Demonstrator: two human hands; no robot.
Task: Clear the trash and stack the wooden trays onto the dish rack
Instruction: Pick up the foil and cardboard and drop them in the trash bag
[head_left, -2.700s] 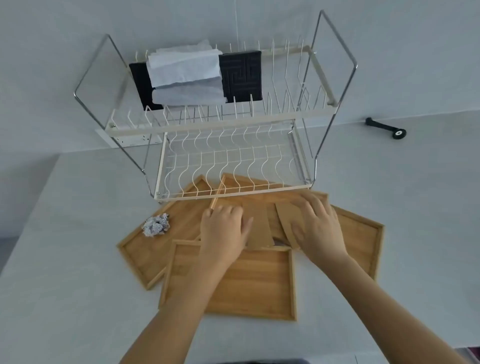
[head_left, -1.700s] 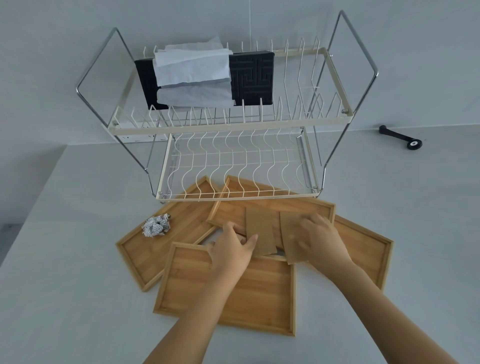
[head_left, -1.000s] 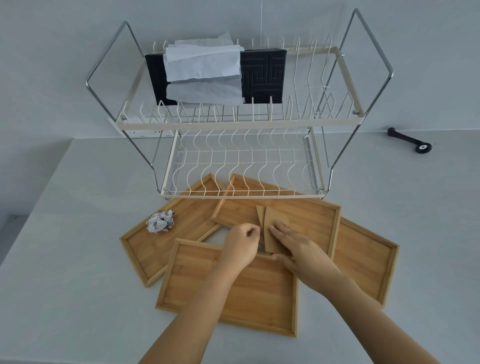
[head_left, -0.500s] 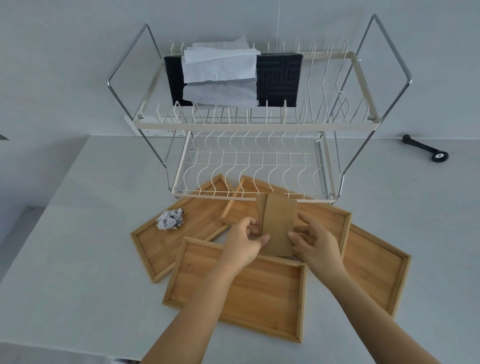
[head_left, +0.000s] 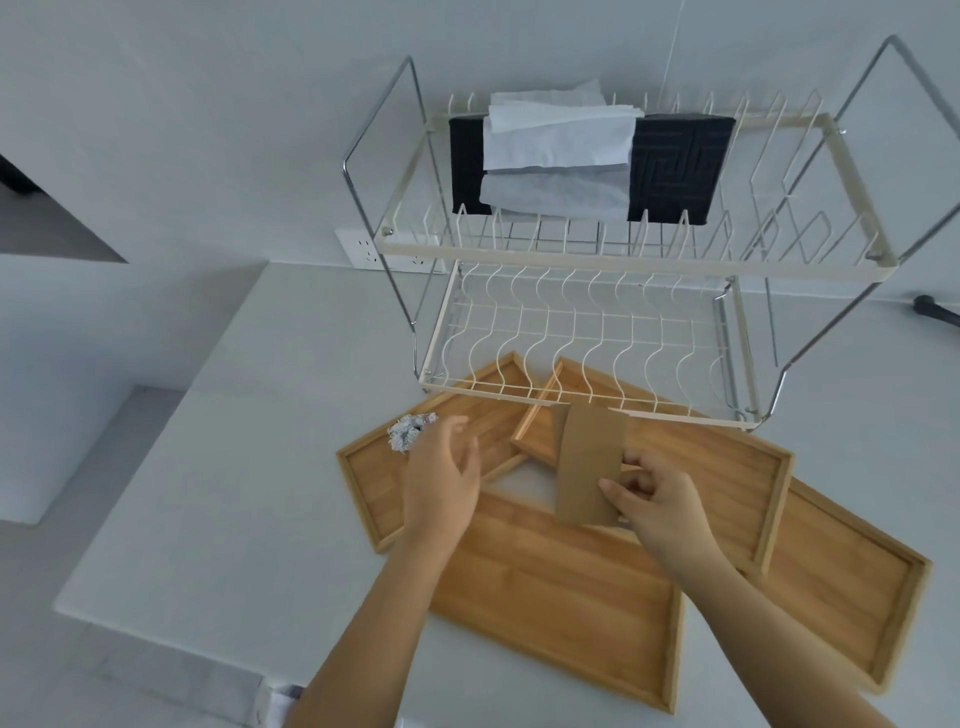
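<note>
Several wooden trays overlap on the white counter in front of the dish rack (head_left: 587, 400): a left tray (head_left: 371, 478), a near tray (head_left: 561, 597), a middle tray (head_left: 717, 467) and a right tray (head_left: 852, 582). My right hand (head_left: 657, 506) pinches stacked brown cardboard pieces (head_left: 589, 462), holding them upright above the trays. My left hand (head_left: 441, 480) hovers open over the left tray, just right of a crumpled foil ball (head_left: 410, 432) lying on that tray.
The two-tier wire rack carries a black mat (head_left: 675, 171) and white paper towels (head_left: 558, 150) on its upper shelf. A wall socket (head_left: 363, 249) sits behind it. A black handle (head_left: 935, 309) lies far right. The counter's left edge (head_left: 171, 431) drops off.
My left hand let go of the cardboard and moved left toward the foil ball. My right hand now holds the gathered cardboard alone. The view shifted left.
</note>
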